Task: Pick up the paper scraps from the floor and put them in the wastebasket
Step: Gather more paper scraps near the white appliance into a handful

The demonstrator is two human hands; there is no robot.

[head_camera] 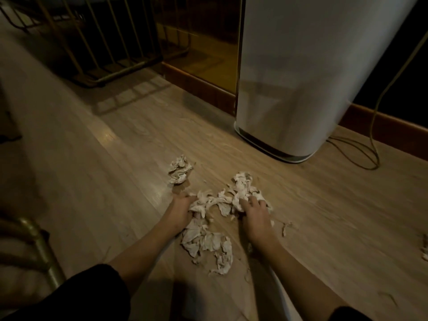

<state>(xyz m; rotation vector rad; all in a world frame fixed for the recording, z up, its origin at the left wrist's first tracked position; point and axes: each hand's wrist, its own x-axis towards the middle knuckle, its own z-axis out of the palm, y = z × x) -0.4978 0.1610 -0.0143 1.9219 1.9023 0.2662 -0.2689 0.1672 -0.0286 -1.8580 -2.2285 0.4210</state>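
The room is dim, with a pale wood-look floor (92,172) running up to a dark skirting board, a wire rack (97,42) at the back and a tall white bin-like unit (308,72) straight ahead with a cord (372,126) looping beside it. I take that unit for the wastebasket, though no opening shows from here, so I can't be sure.

Both of my hands are down on the floor, apart from each other, with the main heap of paper scraps (222,202) between and under them. My left hand (183,209) is curled into the left edge of the heap, fingers closing on shreds; my right hand (254,212) is pressed palm down on the right part, fingers spread in the paper and not yet closed.

To do this well I should rake both hands inward, bunching the loose shreds into one wad before lifting, so small bits don't drop.

A second clump (208,249) lies nearer me between my forearms. A crumpled ball (179,169) sits apart, just beyond my left hand, and stray bits (425,249) lie far right.
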